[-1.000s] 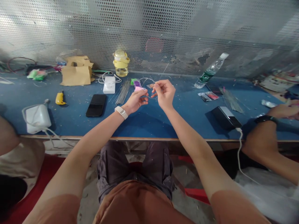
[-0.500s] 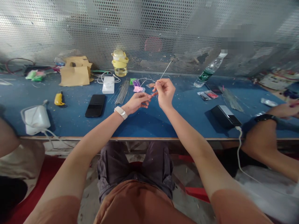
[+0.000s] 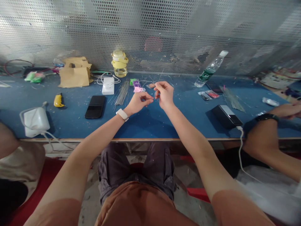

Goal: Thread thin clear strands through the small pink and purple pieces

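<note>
Both of my hands meet over the middle of the blue table. My left hand, with a pale band at its wrist, is closed in a pinch; what sits between its fingertips is too small to name. Close by, my right hand pinches a thin wire, whose end comes down beside the left fingertips. Just behind the hands lie small bags of pink, purple and green pieces. A bundle of thin grey wires rests left of them.
On the left are a black phone, a white power bank, a yellow cutter and a white charger. A yellow-lidded cup stands behind. To the right are a water bottle, a black box and a co-worker's hand.
My right hand has turned and lowered, and the wire that stuck up above it now points down between the hands. My left fingers have closed into a tighter pinch.
</note>
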